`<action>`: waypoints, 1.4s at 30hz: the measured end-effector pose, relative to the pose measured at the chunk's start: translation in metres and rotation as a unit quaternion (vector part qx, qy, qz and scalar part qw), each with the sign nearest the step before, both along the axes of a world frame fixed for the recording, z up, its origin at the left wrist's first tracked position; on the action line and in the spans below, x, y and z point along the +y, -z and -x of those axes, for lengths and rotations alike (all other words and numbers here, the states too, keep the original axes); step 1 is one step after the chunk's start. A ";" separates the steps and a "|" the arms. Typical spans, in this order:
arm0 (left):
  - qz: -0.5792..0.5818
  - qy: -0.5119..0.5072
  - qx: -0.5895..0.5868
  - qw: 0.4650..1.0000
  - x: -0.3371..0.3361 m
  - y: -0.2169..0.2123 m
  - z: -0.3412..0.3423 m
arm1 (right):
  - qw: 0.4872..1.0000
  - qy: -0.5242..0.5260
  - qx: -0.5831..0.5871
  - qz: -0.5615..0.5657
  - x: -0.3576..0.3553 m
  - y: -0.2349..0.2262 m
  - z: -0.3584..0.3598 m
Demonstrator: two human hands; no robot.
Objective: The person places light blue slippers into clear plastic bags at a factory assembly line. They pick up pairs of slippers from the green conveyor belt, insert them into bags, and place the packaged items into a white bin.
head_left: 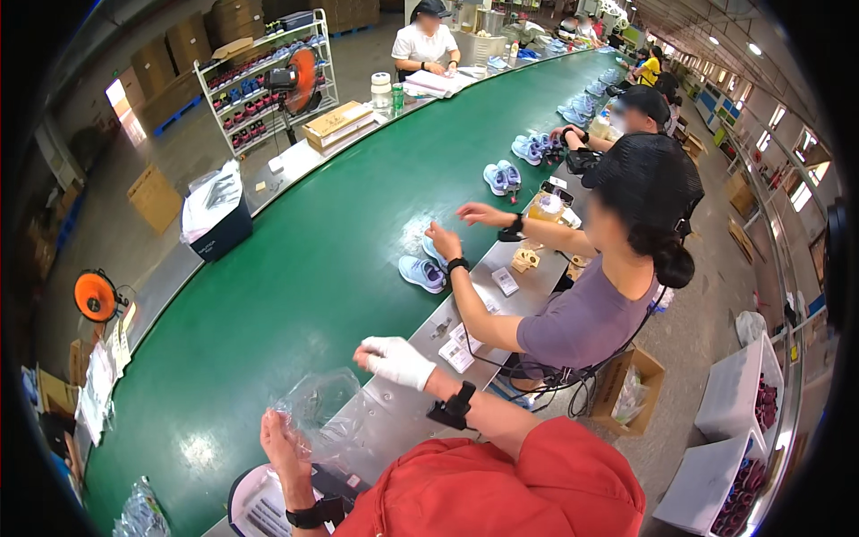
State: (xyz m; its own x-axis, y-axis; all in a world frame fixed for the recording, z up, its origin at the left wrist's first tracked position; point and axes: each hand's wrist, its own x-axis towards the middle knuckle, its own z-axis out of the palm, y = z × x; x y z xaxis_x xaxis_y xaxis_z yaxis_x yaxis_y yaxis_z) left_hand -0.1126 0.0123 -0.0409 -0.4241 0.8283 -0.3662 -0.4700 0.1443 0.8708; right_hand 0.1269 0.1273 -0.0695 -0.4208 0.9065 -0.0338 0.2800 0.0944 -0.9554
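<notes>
Left hand (pixel 286 445): fingers pinched on a thin, crumpled clear plastic bag (pixel 315 400), a black band (pixel 315 514) around the wrist.
Right hand (pixel 394 362): covered in white material, raised and apart from the bag, fingertips pointing left; the fingers look partly bent – whether they hold anything, I cannot tell.
Plastic bag: spread out from the left hand, over the border between the long green belt (pixel 295 259) and the narrow silver metal desk (pixel 383 413) along its near side.
Below the left hand: a pale, dark-rimmed object with dark slots (pixel 261 512), partly cut off by the sleeve and forearm.
Lower left: a heap of crumpled clear plastic (pixel 141 512) on the belt.
Co-worker: a person in a purple short-sleeved top (pixel 582 313) sits to the right, both hands above a pair of pale blue sneakers (pixel 422 274) on the belt.
Metal desk beside the co-worker: small white printed cards (pixel 456 354) in piles.
Farther up the belt: more pale blue shoes (pixel 503 177), with other workers along the right side.
Far side: a dark blue box of papers (pixel 217 215) and – behind it – a white rack of shoes (pixel 268 85).
</notes>
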 end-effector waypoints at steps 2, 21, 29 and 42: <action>0.003 -0.004 0.006 1.000 0.002 0.000 0.000 | 0.996 0.019 -0.086 -0.029 0.016 0.017 -0.012; 0.093 -0.025 0.027 0.995 0.055 0.009 -0.013 | 0.799 0.060 -0.578 -0.151 0.175 0.155 -0.133; 0.089 -0.001 0.110 0.990 0.092 -0.013 -0.027 | 0.853 0.132 -0.497 -0.091 0.184 0.130 -0.131; -0.040 0.009 0.108 0.993 0.098 -0.022 -0.035 | 0.990 -0.084 0.112 0.029 0.048 -0.037 -0.040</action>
State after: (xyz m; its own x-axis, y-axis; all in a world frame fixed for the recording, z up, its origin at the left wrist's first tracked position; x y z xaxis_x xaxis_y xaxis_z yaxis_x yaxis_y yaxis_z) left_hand -0.0776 0.1102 -0.0191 -0.4699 0.8594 -0.2012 -0.2691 0.0776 0.9600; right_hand 0.1670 0.1754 -0.0321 -0.5681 0.8225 0.0277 0.0449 0.0646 -0.9969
